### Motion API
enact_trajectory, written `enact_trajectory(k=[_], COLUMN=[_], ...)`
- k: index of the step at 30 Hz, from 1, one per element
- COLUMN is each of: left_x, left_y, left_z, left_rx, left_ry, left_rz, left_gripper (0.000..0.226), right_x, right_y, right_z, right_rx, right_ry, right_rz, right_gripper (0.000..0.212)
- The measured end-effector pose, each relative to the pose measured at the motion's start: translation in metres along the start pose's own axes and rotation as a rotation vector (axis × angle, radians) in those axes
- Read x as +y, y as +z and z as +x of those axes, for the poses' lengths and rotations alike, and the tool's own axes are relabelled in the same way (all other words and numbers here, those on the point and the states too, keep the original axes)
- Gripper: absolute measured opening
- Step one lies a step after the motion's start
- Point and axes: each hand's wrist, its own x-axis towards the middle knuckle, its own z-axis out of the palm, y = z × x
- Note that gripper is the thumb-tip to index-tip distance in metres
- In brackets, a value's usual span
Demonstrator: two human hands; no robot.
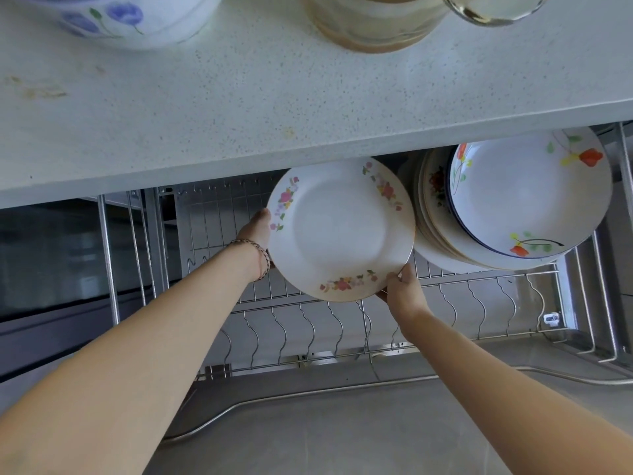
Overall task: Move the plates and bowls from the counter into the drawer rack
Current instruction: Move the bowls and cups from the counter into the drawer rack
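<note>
Floral plate (340, 231), tilted above drawer rack (291, 305): left hand (255, 231) and right hand (404, 293), each grip holding an opposite rim edge; stacked plates (442, 234) just right; bare wire slots beneath.

Person, two arms in view.

- Left forearm (154, 320): bare along its whole visible length, up to the frame's lower edge.
- Right forearm (496, 365): likewise bare.
- Left hand (257, 228): bare.
- Left wrist: one bracelet (256, 251) of thin cord, wound in what looks like two or three loops. Pinkish-red and pale strands are twisted together, though blur makes the weave hard to read.
- Right hand (406, 293): bare.
</note>
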Motion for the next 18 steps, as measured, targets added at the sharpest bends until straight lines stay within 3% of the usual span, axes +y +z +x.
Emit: enact_trajectory(k=[3,7,9,12,14,16,18], left_x=[-0.003,-0.001,0.001,-0.001,-0.002,0.003,0.015], left_y=[-0.002,-0.006,-0.006,-0.009,-0.013,-0.013,-0.012], left_z=[-0.002,-0.013,-0.019,-0.034,-0.056,-0.085,-0.119], left_rx=[0.017,0.012,0.017,0.147,0.177,0.086,0.004], left_ry=[-0.001,-0.019,0.010,0.156,0.293,0.470,0.579], left_rz=[0.029,0.045,0.125,0.567,0.789,0.862,0.793], left_gripper=[0.044,0.033,0.041,0.052,0.046,0.035,0.027], right_x=[0.000,-0.008,-0.014,-0.020,-0.033,-0.052,-0.084], right_y=[0.001,-0.001,-0.003,-0.011,-0.025,-0.046,-0.070], right_z=[-0.002,-0.008,-0.012,-0.016,-0.031,-0.050,-0.077], right_rx=[0.001,0.000,0.000,-0.022,-0.065,-0.128,-0.165], right_ry=[0.013,0.045,0.062,0.095,0.098,0.028,-0.075], right_rz=[-0.022,-0.041,-0.059,-0.195,-0.381,-0.546,-0.541], right_gripper=[0.027,0.025,0.023,0.029,0.037,0.026,0.012])
